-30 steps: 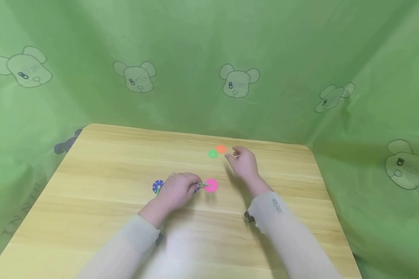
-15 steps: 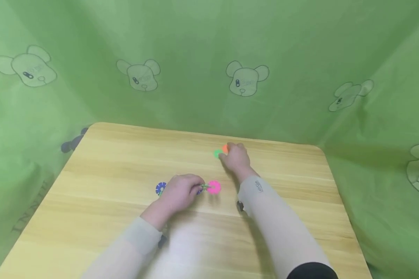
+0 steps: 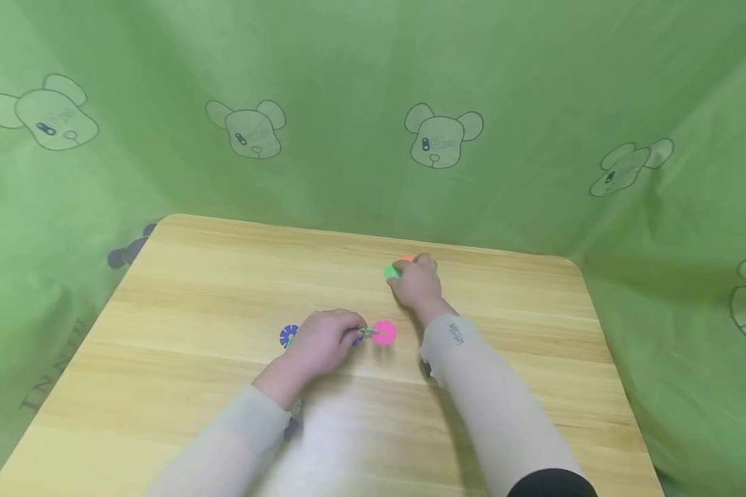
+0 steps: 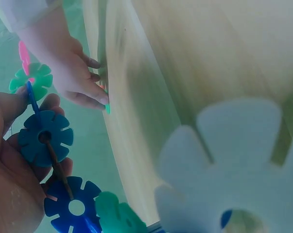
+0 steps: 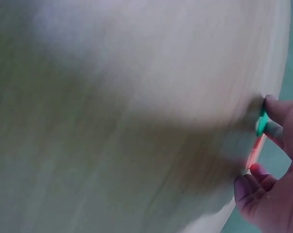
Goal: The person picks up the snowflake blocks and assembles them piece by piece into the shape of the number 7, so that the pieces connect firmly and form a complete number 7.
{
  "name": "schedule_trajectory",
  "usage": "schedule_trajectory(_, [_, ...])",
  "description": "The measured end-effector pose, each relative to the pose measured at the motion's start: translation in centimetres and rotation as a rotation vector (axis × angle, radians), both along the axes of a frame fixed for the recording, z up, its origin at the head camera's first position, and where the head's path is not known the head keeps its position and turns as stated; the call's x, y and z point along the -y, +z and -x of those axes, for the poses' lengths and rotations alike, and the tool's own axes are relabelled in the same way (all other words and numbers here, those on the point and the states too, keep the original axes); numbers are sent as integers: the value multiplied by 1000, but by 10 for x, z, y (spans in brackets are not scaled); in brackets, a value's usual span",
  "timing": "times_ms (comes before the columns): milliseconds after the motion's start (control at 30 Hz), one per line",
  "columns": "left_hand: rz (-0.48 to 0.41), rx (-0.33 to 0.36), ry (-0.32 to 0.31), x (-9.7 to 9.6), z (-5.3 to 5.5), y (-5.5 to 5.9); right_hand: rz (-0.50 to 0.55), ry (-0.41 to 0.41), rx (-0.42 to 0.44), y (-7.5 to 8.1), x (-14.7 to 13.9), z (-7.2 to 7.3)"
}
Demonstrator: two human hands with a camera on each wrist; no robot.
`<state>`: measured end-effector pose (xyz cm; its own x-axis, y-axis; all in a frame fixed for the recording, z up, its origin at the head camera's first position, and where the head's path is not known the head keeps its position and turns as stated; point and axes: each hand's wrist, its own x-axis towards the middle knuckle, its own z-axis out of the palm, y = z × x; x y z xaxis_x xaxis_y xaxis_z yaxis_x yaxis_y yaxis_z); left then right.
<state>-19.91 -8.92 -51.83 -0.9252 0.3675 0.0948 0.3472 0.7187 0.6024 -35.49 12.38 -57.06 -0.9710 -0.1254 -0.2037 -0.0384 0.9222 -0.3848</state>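
Note:
My left hand [image 3: 323, 339] grips a chain of interlocked, notched plastic flower discs. A blue disc [image 4: 45, 138] shows beside its fingers, with a green disc [image 4: 34, 81] and a pink disc [image 3: 383, 333] at one end. Farther along, a dark blue disc [image 4: 76, 208] and a pale disc [image 4: 233, 141] extend toward the camera. At the far side of the table, my right hand [image 3: 418, 284] has thumb and index finger at opposite edges of a loose green disc [image 3: 391, 272], pinching it. An orange disc [image 3: 407, 259] lies right beside it, partly hidden by the fingers.
The wooden table [image 3: 211, 276] has rounded far corners. Green curtain fabric [image 3: 348, 138] printed with bear heads hangs behind it and along both sides. A black rounded object [image 3: 552, 483] overlaps the right sleeve at the bottom edge.
My right hand has moved left and down onto the loose discs, its fingers closing at the green one. The left hand keeps its grip on the chain, nearly still.

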Motion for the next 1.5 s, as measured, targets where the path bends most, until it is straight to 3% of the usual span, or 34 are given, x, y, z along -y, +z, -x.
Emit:
schedule_trajectory(300, [4,-2,4,-1,-1,2,92,3,29,8,-10,-14])
schedule_trajectory(500, [9,-3,16,1,1,2,173,29,32,11,-19,-33])
schedule_trajectory(733, [5,0,33,2,4,6,381,65,8,24,-33,-68])
schedule_trajectory(933, [15,2,42,1,5,7,664,-15,-32,36,-53,-109])
schedule_trajectory(1133, [25,-18,39,-3,6,9,827,-24,-85,45,-58,-140])
schedule_trajectory(1500, [-1,-2,3,-15,1,12,813,-74,-171,49,-57,-159])
